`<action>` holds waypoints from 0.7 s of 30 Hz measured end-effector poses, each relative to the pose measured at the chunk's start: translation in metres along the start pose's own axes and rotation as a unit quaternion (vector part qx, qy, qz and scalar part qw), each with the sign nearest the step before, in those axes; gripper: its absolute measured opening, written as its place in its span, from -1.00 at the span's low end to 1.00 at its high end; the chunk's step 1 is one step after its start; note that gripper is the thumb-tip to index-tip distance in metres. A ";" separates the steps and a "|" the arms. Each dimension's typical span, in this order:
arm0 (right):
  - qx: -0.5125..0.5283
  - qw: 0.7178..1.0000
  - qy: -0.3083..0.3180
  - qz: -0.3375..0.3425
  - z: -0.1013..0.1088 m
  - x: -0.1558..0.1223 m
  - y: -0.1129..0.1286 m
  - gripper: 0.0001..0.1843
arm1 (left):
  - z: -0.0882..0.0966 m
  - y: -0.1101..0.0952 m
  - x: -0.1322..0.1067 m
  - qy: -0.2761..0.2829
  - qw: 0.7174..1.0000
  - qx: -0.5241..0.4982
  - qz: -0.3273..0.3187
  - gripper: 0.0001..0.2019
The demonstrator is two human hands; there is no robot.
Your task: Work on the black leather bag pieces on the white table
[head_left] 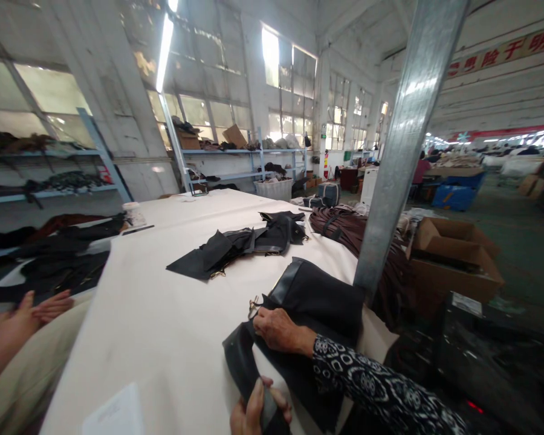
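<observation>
A black fabric piece (317,302) with a leather-like strip along its edge lies at the near end of the white-covered table (140,338). My right hand (278,331), in a patterned black-and-white sleeve, presses and grips this fabric beside a small gold metal clasp (253,306). At the bottom edge, my left hand (257,411) pinches a dark strip of the same fabric. Farther up the table lies a second heap of black fabric pieces (240,244). A co-worker's hands (25,315) show at the far left, away from mine.
A bundle of pleated brown fabric (340,232) lies against a galvanised metal post (403,151) at the table's right. An open cardboard box (453,266) stands beyond it. Metal shelves (49,187) hold dark garments at the left, and a white paper sheet (113,414) lies near the table's edge.
</observation>
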State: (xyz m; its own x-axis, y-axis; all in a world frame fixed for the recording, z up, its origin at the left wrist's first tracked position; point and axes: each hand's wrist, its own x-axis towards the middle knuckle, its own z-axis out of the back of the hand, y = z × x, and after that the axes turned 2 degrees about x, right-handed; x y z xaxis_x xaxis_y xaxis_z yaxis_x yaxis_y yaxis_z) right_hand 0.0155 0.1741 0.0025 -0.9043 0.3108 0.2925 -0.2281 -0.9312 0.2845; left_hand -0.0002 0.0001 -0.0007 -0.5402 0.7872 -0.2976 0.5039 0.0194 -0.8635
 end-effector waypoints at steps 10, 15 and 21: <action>0.280 0.956 0.003 -0.090 0.016 -0.011 -0.019 -0.85 | 0.007 0.006 0.006 0.002 1.000 0.003 0.019 -0.65; 0.317 0.940 -0.026 -0.123 0.011 -0.015 -0.015 -0.88 | 0.006 0.005 0.005 0.016 1.000 -0.001 0.006 -0.64; 0.229 0.946 -0.153 -0.170 0.003 -0.020 0.001 -0.79 | 0.004 0.005 0.003 0.002 1.000 0.008 0.007 -0.64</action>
State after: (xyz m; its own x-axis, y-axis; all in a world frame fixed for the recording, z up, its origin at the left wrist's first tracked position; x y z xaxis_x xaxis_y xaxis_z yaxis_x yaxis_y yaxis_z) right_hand 0.0346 0.1671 -0.0005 -0.6438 0.6835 0.3440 -0.2436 -0.6093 0.7546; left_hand -0.0019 0.0004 -0.0080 -0.5305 0.7897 -0.3081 0.5004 -0.0016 -0.8658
